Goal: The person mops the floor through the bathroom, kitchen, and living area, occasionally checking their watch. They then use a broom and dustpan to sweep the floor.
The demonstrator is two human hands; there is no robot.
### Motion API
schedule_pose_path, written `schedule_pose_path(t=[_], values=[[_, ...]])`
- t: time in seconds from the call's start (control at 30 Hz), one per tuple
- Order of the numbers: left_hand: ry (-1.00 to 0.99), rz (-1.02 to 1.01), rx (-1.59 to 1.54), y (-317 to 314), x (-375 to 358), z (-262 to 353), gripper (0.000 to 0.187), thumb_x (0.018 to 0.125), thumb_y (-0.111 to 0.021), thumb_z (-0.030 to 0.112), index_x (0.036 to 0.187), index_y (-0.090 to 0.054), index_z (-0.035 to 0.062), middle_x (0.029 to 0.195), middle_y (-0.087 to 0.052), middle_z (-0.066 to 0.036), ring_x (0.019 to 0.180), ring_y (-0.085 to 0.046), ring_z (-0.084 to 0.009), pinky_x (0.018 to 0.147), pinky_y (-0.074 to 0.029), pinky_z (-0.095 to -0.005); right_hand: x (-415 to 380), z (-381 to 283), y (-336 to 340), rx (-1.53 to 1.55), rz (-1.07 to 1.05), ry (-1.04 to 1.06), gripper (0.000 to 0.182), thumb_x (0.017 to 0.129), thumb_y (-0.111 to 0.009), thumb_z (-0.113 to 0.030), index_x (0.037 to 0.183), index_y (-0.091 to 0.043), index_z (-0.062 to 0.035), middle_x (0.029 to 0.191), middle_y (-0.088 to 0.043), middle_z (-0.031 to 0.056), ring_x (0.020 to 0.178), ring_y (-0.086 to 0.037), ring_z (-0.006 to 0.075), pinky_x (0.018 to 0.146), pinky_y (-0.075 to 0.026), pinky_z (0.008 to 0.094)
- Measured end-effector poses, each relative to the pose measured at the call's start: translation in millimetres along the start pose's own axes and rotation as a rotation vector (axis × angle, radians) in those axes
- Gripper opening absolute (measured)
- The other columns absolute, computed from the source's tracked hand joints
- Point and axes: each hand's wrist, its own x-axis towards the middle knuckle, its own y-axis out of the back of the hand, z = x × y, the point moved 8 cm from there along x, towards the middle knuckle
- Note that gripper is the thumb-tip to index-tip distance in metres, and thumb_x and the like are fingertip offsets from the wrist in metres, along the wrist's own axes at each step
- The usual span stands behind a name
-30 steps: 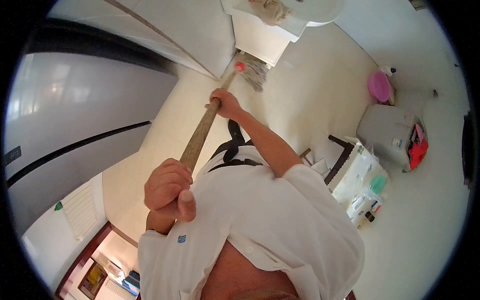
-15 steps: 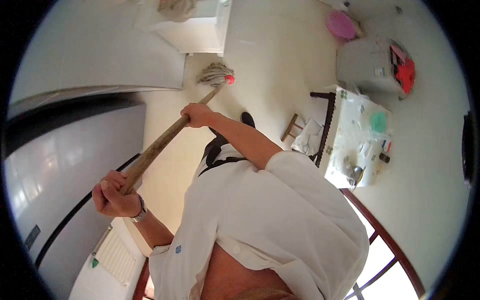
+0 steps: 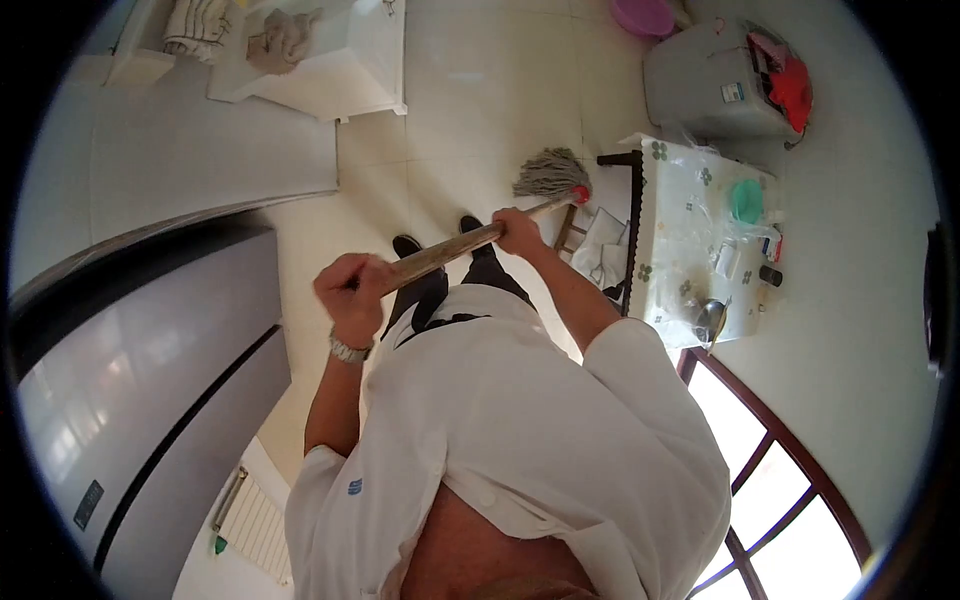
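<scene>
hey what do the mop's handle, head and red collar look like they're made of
The handle looks like bare wood, brown and unevenly darkened. The mop head seems to be matte grey cotton or similar yarn, judging by its loose, thick strands. The collar is probably plastic, given its bright, even red, though painted metal is possible.

Single head-worn view, forward and steeply down, torso (image 3: 560, 420) close below, floor (image 3: 480, 110) farther off.

Bright glare at lower right — edges curved, corners black.
</scene>
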Motion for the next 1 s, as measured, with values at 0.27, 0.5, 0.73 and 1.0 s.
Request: schedule_pose_path(t=[0.27, 0.5, 0.73, 1.0], values=[[0.147, 0.028, -0.083, -32.7, -12.9, -6.2, 0.017, 0.079, -0.055, -0.004, 0.063, -0.053, -0.0034, 0.057, -0.055, -0.004, 0.053, -0.051, -0.0093, 0.053, -0.045, -0.0265, -15.0, 41.2, -0.4, 0.03, 0.159, 0.021, 0.006, 0.07, -0.062, -0.008, 0.074, -0.057, -0.0075, 0.081, -0.058, 0.0122, 0.087, -0.055, 0.0333, 0.069, -0.047, 0.044], [0.04, 0.228, -0.162, 89.4, -45.7, 32.5, 0.029, 0.084, -0.049, -0.002, 0.056, -0.044, 0.0018, 0.05, -0.047, -0.004, 0.049, -0.047, -0.0137, 0.051, -0.046, -0.0332, 5.3, -92.4, -40.5, 0.134, 0.241, 0.193, 0.016, 0.07, -0.07, -0.019, 0.07, -0.058, -0.0087, 0.072, -0.057, 0.009, 0.078, -0.055, 0.0317, 0.067, -0.046, 0.0406], [-0.149, 0.388, -0.185, 225.3, -125.4, 68.1, 0.024, 0.08, -0.048, -0.001, 0.056, -0.044, -0.0023, 0.053, -0.05, -0.007, 0.048, -0.047, -0.0129, 0.044, -0.04, -0.0258, 5.2, -269.1, -119.3, 0.233, 0.194, 0.537, 0.02, 0.069, -0.075, -0.019, 0.07, -0.058, -0.0079, 0.071, -0.057, 0.0088, 0.073, -0.055, 0.0288, 0.066, -0.044, 0.0372], [-0.489, 0.434, 0.142, 310.8, -206.9, 125.3, 0.026, 0.086, -0.055, 0.01, 0.067, -0.046, -0.0039, 0.054, -0.045, -0.006, 0.046, -0.039, -0.0155, 0.043, -0.036, -0.028, -19.2, -419.7, -245.5, 0.308, -0.174, 0.691, 0.012, 0.067, -0.064, -0.007, 0.076, -0.057, -0.0097, 0.081, -0.058, 0.0095, 0.089, -0.055, 0.0317, 0.075, -0.045, 0.0409]])
